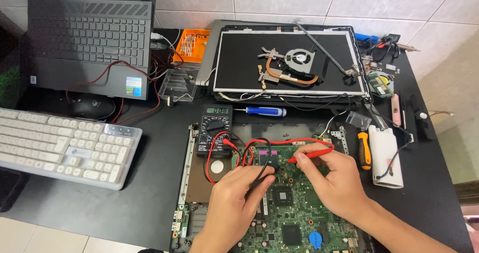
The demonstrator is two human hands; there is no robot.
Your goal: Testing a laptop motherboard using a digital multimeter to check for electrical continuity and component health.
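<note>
A: How many probes and hands?
B: Two hands, two probes. Left hand [234,195] pinches the black probe [263,175]; right hand [332,180] grasps the red probe [312,156], both bent over the motherboard [294,208] at the table's [100,208] front edge.

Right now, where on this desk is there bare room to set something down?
Bare black desk lies between the white keyboard and the green circuit board, and along the right edge beyond the white roll. Crowded: the far right corner around the laptop lid, and near both hands, left and right.
</note>
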